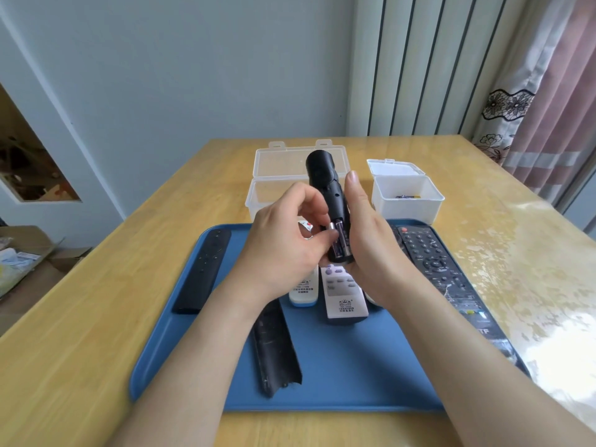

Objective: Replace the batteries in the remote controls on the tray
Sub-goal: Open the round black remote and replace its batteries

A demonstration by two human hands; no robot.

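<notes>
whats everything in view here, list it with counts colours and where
tray: 1, blue, on the table
held remote: 1, black, upright above the tray, compartment open
batteries: 2, dark purple, in the held remote's compartment
slim remote: 1, black, tray's left edge
wide remote: 1, black, tray's right edge
white remotes: at least 2, mid tray, partly under the hands
cover piece: 1, black, on the tray, front middle
large box: 1, clear, open, behind the tray
small box: 1, white, open, right of the large box, batteries inside
table: 1, light wood
curtain: 1, pink and white, far right
left hand: pinches one battery's end
right hand: holds the held remote
</notes>
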